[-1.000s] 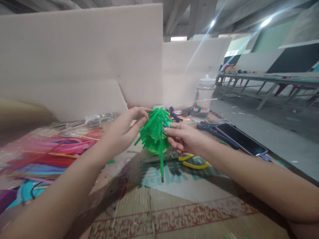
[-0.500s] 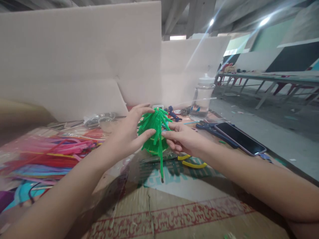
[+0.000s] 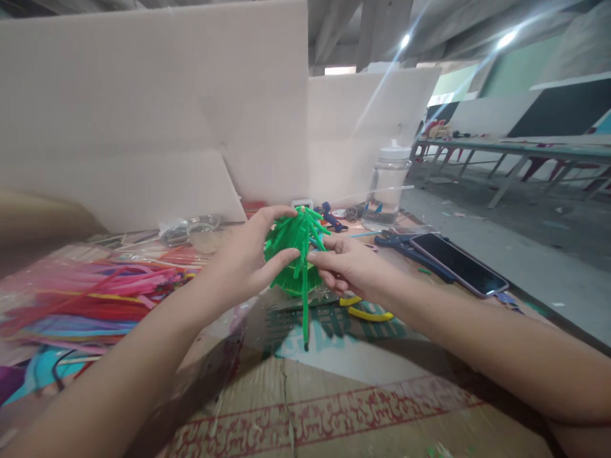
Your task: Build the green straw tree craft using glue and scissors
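A small green tree made of pipe cleaners point(image 3: 296, 254) stands on the cardboard-covered table point(image 3: 334, 394). My left hand point(image 3: 248, 261) wraps round its left side, thumb on the front and fingers over the top. My right hand point(image 3: 341, 267) pinches a long green pipe cleaner point(image 3: 304, 312) against the tree's front; that strand hangs down toward me. Both hands are closed on the green pieces.
A heap of pink, red and blue pipe cleaners in plastic point(image 3: 86, 292) lies at the left. Yellow-handled pliers point(image 3: 367, 310) sit under my right wrist. A phone point(image 3: 458, 262), a clear bottle point(image 3: 389, 184) and a glue gun point(image 3: 331, 219) lie behind. White boards point(image 3: 157, 108) wall the back.
My left hand shifted from the tree's top to gripping its side with the thumb in front. My right hand's pinch slid slightly left on the hanging strand.
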A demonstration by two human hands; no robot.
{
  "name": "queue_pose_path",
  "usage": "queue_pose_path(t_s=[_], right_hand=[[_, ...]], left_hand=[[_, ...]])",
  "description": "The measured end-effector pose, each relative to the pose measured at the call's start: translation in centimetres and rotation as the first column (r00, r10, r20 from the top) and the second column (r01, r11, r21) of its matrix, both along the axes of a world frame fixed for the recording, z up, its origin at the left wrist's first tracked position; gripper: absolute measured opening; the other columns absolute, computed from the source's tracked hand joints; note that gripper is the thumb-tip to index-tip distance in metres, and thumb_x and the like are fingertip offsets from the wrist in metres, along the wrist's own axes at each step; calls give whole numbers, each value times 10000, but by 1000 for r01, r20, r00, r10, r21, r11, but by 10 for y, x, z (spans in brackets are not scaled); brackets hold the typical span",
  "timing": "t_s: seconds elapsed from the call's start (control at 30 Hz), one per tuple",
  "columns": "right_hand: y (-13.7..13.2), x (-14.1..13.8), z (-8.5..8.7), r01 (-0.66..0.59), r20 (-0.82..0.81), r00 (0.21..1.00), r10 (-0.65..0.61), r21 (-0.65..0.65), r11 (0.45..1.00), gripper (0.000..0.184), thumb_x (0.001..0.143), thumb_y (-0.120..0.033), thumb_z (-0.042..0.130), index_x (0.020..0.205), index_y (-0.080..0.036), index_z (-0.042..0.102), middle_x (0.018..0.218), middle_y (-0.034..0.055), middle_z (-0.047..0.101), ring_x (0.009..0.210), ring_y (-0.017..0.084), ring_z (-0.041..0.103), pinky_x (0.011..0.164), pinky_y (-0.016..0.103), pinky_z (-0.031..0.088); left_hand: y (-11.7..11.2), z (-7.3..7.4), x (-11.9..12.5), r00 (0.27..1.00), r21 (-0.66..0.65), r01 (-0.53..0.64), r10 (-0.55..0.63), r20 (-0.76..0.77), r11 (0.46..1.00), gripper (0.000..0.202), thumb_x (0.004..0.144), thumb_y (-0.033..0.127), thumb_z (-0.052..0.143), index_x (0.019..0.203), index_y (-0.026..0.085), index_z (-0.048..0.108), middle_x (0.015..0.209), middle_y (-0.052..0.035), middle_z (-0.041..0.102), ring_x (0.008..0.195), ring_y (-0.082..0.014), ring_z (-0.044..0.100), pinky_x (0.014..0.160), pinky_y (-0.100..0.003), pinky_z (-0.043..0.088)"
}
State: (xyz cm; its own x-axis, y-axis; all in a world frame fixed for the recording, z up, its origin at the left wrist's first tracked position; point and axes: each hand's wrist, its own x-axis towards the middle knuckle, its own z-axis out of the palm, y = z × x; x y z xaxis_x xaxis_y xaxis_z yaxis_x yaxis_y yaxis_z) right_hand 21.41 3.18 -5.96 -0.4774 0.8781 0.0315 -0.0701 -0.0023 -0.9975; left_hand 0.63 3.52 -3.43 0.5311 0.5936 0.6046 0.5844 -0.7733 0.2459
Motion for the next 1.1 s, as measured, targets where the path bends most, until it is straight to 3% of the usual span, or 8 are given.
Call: queue_pose_path(t_s=[0.3,0.5,0.6,0.73,1.1], right_hand=[[12,4,-6,1,-55,998,-2,-1,1000,309,826,-486,665,854,-205,540,452,-89,552,287,42,353,311,162,321],[18,9,-6,304,-129,949,-287,134,943,334,835,-507,643,772,-195,541,412,-77,521,292,43,367,317,164,272],[11,6,-9,213,-46,977,-209,149,966,335,875,-501,586,780,-180,600,416,-58,536,294,53,393,318,178,271],[0,1,-11,77,83,993,-81,49,996,269,897,-443,579,824,-187,615,448,-45,586,306,64,440,329,181,297],[-12,-6,-13,-50,-188,982,12,-198,979,292,791,-410,718,711,-179,557,428,-74,563,283,42,363,321,168,342]], left_hand=[[7,-2,0,996,-31,-45,47,74,999,461,919,313,557,1324,160,400,1307,-137,544,1203,-248,550,1023,-446,458],[15,-5,-3,990,-102,-88,99,100,991,450,929,329,533,1330,170,405,1323,-138,545,1216,-253,545,1034,-474,448],[16,-5,-4,989,-99,-90,101,108,991,458,922,335,547,1328,171,412,1324,-141,546,1220,-256,542,1038,-476,444],[15,-3,-4,990,-83,-90,98,104,992,459,915,328,557,1324,170,423,1316,-138,553,1223,-258,540,1041,-476,438],[2,2,2,992,-12,-121,121,28,993,470,912,343,556,1322,152,427,1322,-151,549,1243,-270,526,1047,-464,430]])
